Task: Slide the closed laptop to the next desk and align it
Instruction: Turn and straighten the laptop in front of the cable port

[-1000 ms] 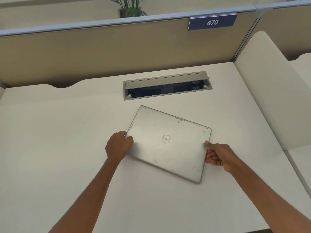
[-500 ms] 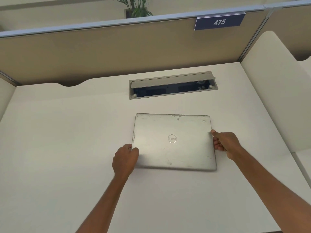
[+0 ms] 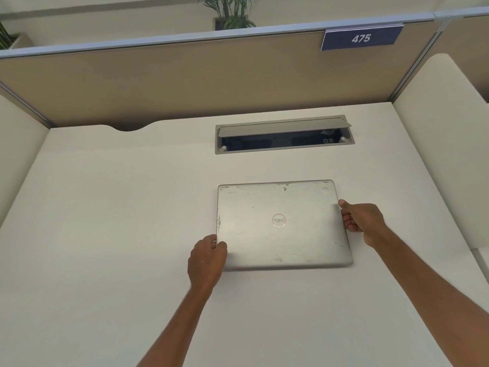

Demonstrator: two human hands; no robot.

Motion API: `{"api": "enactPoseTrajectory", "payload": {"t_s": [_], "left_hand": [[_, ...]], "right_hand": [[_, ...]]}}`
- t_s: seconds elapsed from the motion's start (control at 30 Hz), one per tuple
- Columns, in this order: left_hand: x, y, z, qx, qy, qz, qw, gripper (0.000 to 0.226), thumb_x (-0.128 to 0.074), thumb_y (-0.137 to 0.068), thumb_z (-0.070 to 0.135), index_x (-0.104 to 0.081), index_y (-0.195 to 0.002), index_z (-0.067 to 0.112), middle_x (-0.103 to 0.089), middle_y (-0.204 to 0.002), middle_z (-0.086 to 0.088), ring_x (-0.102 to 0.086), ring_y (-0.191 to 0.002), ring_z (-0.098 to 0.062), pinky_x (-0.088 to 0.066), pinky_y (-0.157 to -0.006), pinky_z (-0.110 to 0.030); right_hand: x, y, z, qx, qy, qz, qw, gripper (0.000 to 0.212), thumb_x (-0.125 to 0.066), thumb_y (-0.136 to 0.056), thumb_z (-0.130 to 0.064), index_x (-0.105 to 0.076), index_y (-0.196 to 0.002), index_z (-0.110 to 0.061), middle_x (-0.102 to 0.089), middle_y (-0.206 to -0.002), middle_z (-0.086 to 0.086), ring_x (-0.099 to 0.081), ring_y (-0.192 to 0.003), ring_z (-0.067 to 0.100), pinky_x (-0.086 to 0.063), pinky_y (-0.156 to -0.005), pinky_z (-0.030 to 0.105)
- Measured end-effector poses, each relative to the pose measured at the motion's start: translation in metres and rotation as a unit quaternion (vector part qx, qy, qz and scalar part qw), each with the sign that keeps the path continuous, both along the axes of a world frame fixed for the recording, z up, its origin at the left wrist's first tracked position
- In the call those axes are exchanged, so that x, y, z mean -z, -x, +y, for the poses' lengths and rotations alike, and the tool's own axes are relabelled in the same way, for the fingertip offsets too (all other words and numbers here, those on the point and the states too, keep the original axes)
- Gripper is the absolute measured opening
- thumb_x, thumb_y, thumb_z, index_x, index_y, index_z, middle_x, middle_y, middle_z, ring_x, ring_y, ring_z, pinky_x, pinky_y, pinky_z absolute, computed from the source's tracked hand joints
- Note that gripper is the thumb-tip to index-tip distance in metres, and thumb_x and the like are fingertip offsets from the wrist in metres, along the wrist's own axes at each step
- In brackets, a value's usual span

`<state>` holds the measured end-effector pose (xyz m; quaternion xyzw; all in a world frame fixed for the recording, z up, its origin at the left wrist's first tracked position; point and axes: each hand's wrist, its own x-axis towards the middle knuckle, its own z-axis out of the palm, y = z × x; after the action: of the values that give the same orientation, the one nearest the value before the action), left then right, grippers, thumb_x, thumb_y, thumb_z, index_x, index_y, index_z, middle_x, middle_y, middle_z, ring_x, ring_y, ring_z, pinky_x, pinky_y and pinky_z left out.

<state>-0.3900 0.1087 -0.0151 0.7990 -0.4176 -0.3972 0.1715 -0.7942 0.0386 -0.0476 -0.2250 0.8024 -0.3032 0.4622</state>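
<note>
A closed silver laptop point(image 3: 283, 225) lies flat on a white desk point(image 3: 105, 234) just right of the frame's centre, its edges roughly parallel to the open cable tray point(image 3: 284, 135) above it. The left hand point(image 3: 206, 260) pinches its lower-left corner, thumb on the lid, while the right hand point(image 3: 361, 218) clasps the right edge with curled fingers. A blue sign point(image 3: 361, 38) reading 475 hangs on the tan partition point(image 3: 185, 75), upper right.
</note>
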Motion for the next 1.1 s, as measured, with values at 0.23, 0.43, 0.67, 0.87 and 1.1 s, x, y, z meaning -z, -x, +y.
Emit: {"api": "enactPoseTrajectory", "payload": {"t_s": [0.23, 0.43, 0.67, 0.87, 1.1], "left_hand": [[0.019, -0.017, 0.012, 0.043, 0.04, 0.009, 0.998, 0.04, -0.066, -0.098, 0.035, -0.069, -0.137, 0.028, -0.065, -0.116, 0.009, -0.068, -0.105, -0.008, -0.05, -0.093, -0.033], [0.027, -0.018, 0.02, 0.059, 0.046, 0.028, 0.997, 0.065, -0.083, -0.083, 0.058, -0.067, -0.14, 0.031, -0.059, -0.114, 0.014, -0.067, -0.115, -0.015, -0.056, -0.103, -0.036], [0.035, -0.025, 0.024, 0.076, 0.059, 0.057, 0.994, 0.08, -0.091, -0.08, 0.046, -0.06, -0.151, 0.023, -0.059, -0.124, 0.008, -0.067, -0.119, -0.013, -0.056, -0.104, -0.032], [0.048, -0.036, 0.033, 0.134, 0.081, 0.058, 0.986, 0.104, -0.1, -0.069, 0.028, -0.049, -0.159, 0.029, -0.049, -0.12, 0.019, -0.06, -0.116, 0.0, -0.048, -0.093, -0.012], [0.059, -0.04, 0.044, 0.158, 0.133, 0.004, 0.978, 0.098, -0.098, -0.072, 0.025, -0.054, -0.159, 0.035, -0.053, -0.101, 0.009, -0.056, -0.101, 0.0, -0.045, -0.082, -0.005]], "right_hand": [[0.007, -0.002, 0.025, -0.045, 0.053, 0.04, 0.997, 0.016, -0.082, -0.094, -0.031, -0.083, -0.088, -0.015, -0.082, -0.099, 0.014, -0.068, -0.077, 0.02, -0.062, -0.083, 0.035], [0.012, -0.004, 0.051, -0.068, 0.098, -0.053, 0.991, 0.033, -0.081, -0.095, -0.012, -0.079, -0.127, -0.018, -0.078, -0.107, 0.002, -0.07, -0.099, 0.015, -0.054, -0.102, 0.03], [0.011, 0.001, 0.054, -0.1, 0.115, -0.074, 0.985, 0.046, -0.077, -0.095, 0.001, -0.073, -0.14, -0.009, -0.072, -0.093, 0.001, -0.068, -0.092, 0.015, -0.053, -0.095, 0.023], [0.003, 0.002, 0.061, -0.184, 0.107, -0.015, 0.977, 0.062, -0.085, -0.091, -0.01, -0.067, -0.148, -0.022, -0.071, -0.125, 0.009, -0.071, -0.112, 0.026, -0.055, -0.104, 0.031], [0.013, 0.001, 0.095, -0.369, 0.063, 0.131, 0.918, 0.159, -0.106, -0.038, -0.058, -0.027, -0.172, -0.024, -0.037, -0.15, -0.009, -0.046, -0.136, 0.014, -0.041, -0.122, 0.035]]}}
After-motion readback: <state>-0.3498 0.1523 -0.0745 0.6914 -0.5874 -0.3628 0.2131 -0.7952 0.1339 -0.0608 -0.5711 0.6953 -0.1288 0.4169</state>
